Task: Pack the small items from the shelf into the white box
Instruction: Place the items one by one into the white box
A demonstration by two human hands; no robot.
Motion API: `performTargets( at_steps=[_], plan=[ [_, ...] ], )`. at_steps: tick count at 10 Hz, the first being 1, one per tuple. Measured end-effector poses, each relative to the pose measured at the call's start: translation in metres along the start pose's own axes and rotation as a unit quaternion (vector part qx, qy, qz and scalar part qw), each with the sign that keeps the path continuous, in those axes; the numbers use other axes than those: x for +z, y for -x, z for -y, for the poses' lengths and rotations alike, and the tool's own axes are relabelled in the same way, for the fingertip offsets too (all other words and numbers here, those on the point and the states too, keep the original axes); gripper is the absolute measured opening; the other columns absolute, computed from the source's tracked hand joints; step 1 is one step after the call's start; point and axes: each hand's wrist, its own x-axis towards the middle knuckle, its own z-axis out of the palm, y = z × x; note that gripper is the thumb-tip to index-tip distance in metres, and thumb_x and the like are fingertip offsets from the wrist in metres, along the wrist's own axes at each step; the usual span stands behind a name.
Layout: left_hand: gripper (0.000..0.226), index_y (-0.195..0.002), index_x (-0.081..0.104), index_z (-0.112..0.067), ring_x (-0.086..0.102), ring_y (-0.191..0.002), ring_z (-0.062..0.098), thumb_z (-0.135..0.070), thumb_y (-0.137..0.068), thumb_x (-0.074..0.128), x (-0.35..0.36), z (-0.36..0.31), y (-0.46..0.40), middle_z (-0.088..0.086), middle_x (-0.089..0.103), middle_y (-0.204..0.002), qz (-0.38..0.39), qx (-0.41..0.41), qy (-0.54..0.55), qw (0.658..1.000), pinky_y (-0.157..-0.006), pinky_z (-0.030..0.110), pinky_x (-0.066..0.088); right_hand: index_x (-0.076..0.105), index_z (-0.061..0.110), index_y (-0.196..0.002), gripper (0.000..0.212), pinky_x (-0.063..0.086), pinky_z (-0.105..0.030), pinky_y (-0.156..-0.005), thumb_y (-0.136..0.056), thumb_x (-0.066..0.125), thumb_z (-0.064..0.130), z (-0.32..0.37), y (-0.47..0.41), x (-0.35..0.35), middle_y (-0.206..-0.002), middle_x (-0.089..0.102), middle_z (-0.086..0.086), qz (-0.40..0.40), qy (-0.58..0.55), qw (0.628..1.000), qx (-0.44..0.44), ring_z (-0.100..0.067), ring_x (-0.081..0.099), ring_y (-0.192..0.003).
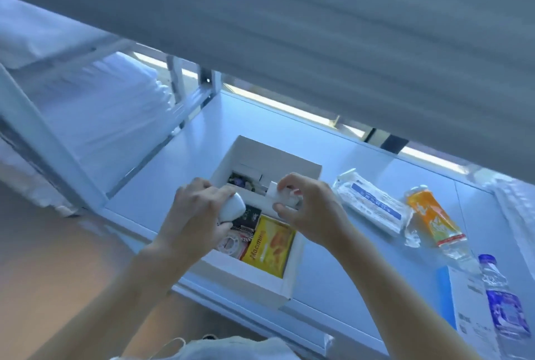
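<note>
I look down on the open white cardboard box (292,278), which sits on the pale shelf surface (333,145). Both hands work over it.

Left hand (199,212): fingers curled round a small rounded white case (233,209), held over the box's left side, probably waiting for a slot.

Right hand (312,209): thumb and fingers pinch a small white rectangular block (282,196), poised at the box's middle, above a white inner ledge or divider. I judge it is being fitted there, since that block needs a narrow gap.

Already inside: a yellow flat snack packet (270,246) lying against the near right wall, a dark patterned item (247,219) and something round and pale beneath the left hand. Too blurred to name.

Well right of the box on the shelf: a clear wrapped white-and-blue pack (373,204), an orange-labelled clear pouch (434,219), a clear plastic bottle with blue label (502,298), a white flat carton (469,304). I judge some of these are not yet packed.
</note>
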Motion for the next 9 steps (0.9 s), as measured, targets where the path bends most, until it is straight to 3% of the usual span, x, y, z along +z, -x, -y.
performTargets(
  at_steps=[1,2,3,4,5,6,7,8,9],
  plan=[
    [0.046,-0.115,0.072,-0.019,0.057,-0.103,0.027,-0.035,-0.074,0.085,0.002,0.017,0.005,0.000,0.073,-0.099,0.021,-0.001,-0.029,0.999,-0.091,0.041,0.042,0.063,0.032,-0.107,0.028,0.049,-0.028,-0.080,-0.082,0.076,0.035,0.010,-0.027,0.023,-0.101,0.070,0.012,0.074,0.038,0.996,-0.015,-0.012,0.063,-0.093],
    [0.040,-0.114,0.068,-0.033,0.050,-0.109,0.021,-0.052,-0.080,0.071,0.007,0.033,0.005,-0.011,0.069,-0.102,0.036,0.020,-0.103,0.994,-0.098,0.041,0.036,0.059,0.032,-0.105,0.025,0.046,-0.031,-0.075,-0.084,0.071,0.038,0.018,-0.048,0.046,-0.095,0.064,0.008,0.127,0.077,0.989,-0.023,-0.015,0.058,-0.091],
    [0.042,-0.109,0.065,-0.036,0.046,-0.105,0.017,-0.065,-0.079,0.062,0.016,0.043,0.004,-0.016,0.067,-0.098,0.062,0.040,-0.142,0.987,-0.091,0.037,0.035,0.056,0.031,-0.103,0.019,0.051,-0.038,-0.076,-0.086,0.065,0.030,0.027,-0.066,0.063,-0.092,0.058,0.004,0.188,0.106,0.976,-0.025,-0.022,0.056,-0.092],
    [0.036,-0.108,0.065,-0.035,0.047,-0.099,0.017,-0.058,-0.081,0.063,0.021,0.044,-0.001,-0.014,0.064,-0.097,0.094,0.040,-0.159,0.982,-0.077,0.034,0.039,0.055,0.031,-0.104,0.034,0.050,-0.037,-0.071,-0.082,0.059,0.006,0.032,-0.080,0.075,-0.092,0.051,0.002,0.231,0.138,0.962,-0.036,-0.028,0.056,-0.092],
    [0.033,-0.108,0.065,-0.035,0.049,-0.095,0.016,-0.049,-0.078,0.067,0.027,0.044,-0.007,-0.013,0.065,-0.096,0.127,0.011,-0.154,0.980,-0.073,0.032,0.041,0.057,0.034,-0.105,0.045,0.041,-0.033,-0.066,-0.080,0.055,-0.003,0.032,-0.090,0.085,-0.095,0.044,0.003,0.257,0.150,0.954,-0.033,-0.028,0.057,-0.089],
    [0.033,-0.106,0.063,-0.034,0.051,-0.094,0.016,-0.046,-0.078,0.074,0.031,0.041,-0.013,-0.012,0.067,-0.095,0.143,-0.008,-0.169,0.975,-0.070,0.031,0.042,0.062,0.029,-0.107,0.042,0.036,-0.030,-0.068,-0.079,0.059,-0.002,0.026,-0.091,0.096,-0.099,0.050,0.001,0.264,0.144,0.952,-0.049,-0.025,0.054,-0.090],
    [0.031,-0.097,0.058,-0.032,0.046,-0.085,0.016,-0.041,-0.075,0.077,0.036,0.040,-0.015,-0.011,0.065,-0.089,0.136,-0.006,-0.187,0.973,-0.064,0.031,0.033,0.066,0.021,-0.104,0.037,0.043,-0.031,-0.076,-0.078,0.059,-0.005,0.020,-0.089,0.105,-0.106,0.064,-0.002,0.253,0.125,0.957,-0.072,-0.026,0.055,-0.101],
    [0.032,-0.084,0.049,-0.029,0.043,-0.080,0.016,-0.040,-0.073,0.077,0.037,0.040,-0.015,-0.010,0.059,-0.080,0.130,-0.012,-0.178,0.975,-0.060,0.031,0.032,0.070,0.014,-0.093,0.032,0.048,-0.032,-0.081,-0.080,0.055,-0.012,0.018,-0.092,0.109,-0.108,0.066,-0.001,0.222,0.091,0.967,-0.081,-0.026,0.059,-0.099],
    [0.037,-0.082,0.042,-0.029,0.045,-0.079,0.017,-0.043,-0.073,0.075,0.037,0.040,-0.014,-0.009,0.058,-0.079,0.122,-0.006,-0.176,0.977,-0.057,0.032,0.031,0.067,0.018,-0.080,0.026,0.046,-0.029,-0.077,-0.083,0.059,-0.007,0.013,-0.094,0.109,-0.104,0.062,0.000,0.221,0.089,0.969,-0.068,-0.025,0.058,-0.091]
  ],
)
